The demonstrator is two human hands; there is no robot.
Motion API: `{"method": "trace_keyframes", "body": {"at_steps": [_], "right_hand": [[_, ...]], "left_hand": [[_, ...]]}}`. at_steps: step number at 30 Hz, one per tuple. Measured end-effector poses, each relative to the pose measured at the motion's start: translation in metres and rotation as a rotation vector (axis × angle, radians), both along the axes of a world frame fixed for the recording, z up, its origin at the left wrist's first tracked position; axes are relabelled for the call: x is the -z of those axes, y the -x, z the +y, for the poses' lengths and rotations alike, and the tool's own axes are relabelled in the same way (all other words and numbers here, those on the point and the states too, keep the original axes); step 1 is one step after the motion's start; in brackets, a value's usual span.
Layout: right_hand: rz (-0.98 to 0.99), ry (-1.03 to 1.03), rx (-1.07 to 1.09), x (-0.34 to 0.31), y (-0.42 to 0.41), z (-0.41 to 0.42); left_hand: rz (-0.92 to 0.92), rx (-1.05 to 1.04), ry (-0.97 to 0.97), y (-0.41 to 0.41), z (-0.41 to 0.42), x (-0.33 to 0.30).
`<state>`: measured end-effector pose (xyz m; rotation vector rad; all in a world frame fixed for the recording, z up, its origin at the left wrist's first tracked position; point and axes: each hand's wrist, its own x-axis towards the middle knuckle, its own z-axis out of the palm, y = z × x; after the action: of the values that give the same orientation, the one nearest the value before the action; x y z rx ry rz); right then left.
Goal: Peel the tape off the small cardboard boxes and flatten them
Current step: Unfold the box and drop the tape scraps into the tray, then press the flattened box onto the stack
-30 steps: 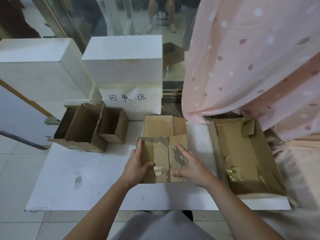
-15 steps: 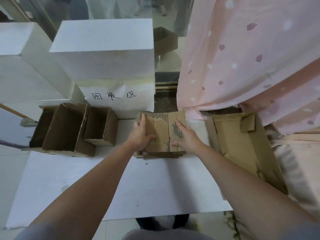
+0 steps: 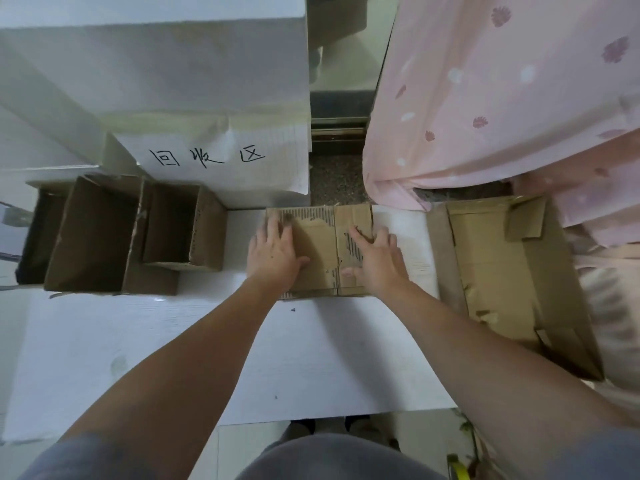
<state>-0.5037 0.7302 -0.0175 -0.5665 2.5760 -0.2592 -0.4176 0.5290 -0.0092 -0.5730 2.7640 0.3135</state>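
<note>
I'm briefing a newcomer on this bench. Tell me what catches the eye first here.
First, the two hands pressed flat on the flattened cardboard box at the far middle of the white table: left hand on its left half, right hand on its right. To the left stand the open small cardboard boxes, below a handwritten paper sign. To the right lies a larger opened carton under a pink patterned cloth.

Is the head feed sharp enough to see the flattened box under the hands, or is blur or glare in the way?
Head view: flattened box reads clearly, soft shadow beside the left hand; right hand sharp; wide-angle bending at the edges; no glare.
</note>
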Motion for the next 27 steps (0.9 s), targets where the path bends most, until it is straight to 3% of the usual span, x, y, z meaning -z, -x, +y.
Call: {"method": "trace_keyframes", "body": {"at_steps": [2, 7, 27], "right_hand": [[0.110, -0.088, -0.120, -0.006, 0.003, -0.006], [-0.026, -0.147, -0.346, -0.001, 0.000, -0.016], [-0.045, -0.418, -0.407, 0.009, 0.003, -0.041]], "left_hand": [[-0.019, 0.136, -0.021, 0.006, 0.003, -0.001], [-0.222, 0.211, -0.084, 0.011, 0.004, 0.008], [-0.356, 0.287, 0.058, 0.030, 0.010, 0.010]]}}
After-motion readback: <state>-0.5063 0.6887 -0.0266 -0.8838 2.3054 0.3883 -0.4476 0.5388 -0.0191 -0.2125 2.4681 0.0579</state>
